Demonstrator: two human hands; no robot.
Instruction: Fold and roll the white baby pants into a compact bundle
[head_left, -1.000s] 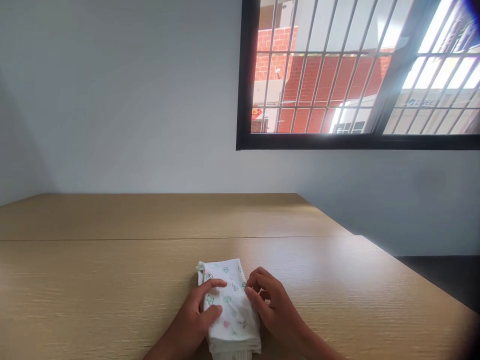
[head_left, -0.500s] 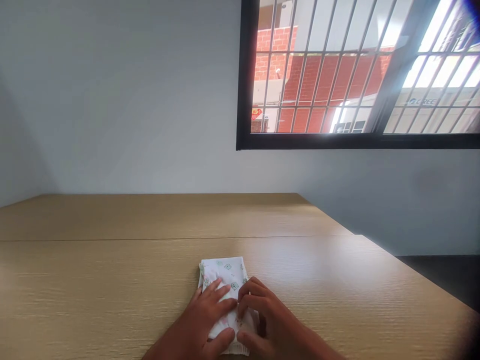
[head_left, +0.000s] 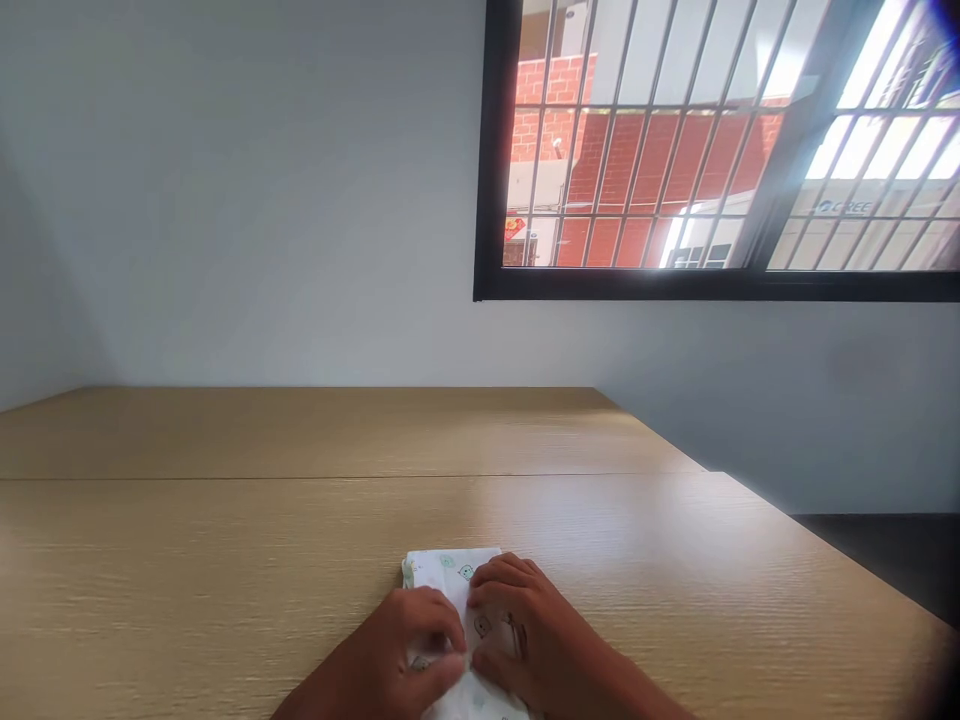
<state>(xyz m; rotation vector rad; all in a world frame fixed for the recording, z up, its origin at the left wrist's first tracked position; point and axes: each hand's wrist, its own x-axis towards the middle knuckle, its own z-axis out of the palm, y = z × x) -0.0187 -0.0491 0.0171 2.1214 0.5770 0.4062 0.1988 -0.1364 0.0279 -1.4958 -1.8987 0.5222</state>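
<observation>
A folded white cloth (head_left: 482, 628) printed with small green and dark animal figures lies on the table at the bottom middle. My left hand (head_left: 411, 645) is on its left side, fingers curled down toward the thumb, with fabric at the fingertips. On the right side, my right hand (head_left: 529, 620) is closed over the cloth with bent fingers, its thumb pressing on the fabric nearer to me. Both thumbs point inward, close to each other. The near end of the cloth is cut off by the picture's lower edge, and the hands hide its sides.
The light wood table (head_left: 225, 560) has a seam running across it and a right edge that slants away. Behind it stands a pale wall (head_left: 262, 200). A barred window with a dark frame (head_left: 637, 284) is at the upper right.
The cloth has shifted toward me and slightly right. My left hand's fingers, spread flat on it before, are now curled in. My right hand stays in about the same place.
</observation>
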